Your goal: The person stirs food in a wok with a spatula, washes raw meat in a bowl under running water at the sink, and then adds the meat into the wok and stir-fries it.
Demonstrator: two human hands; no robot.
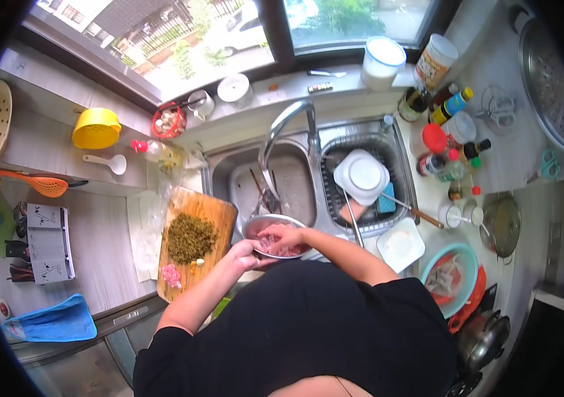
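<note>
A metal bowl [253, 226] with pink raw meat [283, 249] in it is held close to my body, at the front edge of the sink. My left hand [247, 254] grips the bowl from its left side, thumb near the rim. Inside the bowl, my right hand [282, 234] has its fingers curled into the meat; the fingertips are partly hidden. Left of the bowl lies a wooden cutting board [218, 213] with a heap of chopped dark green vegetable [190, 238]. A small pile of pink meat [171, 276] and a few pale pieces are also on the board.
A faucet [270, 142] arches over the left sink basin [229, 165]. White dishes [363, 173] sit on a rack in the right basin, with long handles sticking out. Bottles [450, 106] and a teal basin [472, 264] stand on the right; a red basket [169, 122] is at the window.
</note>
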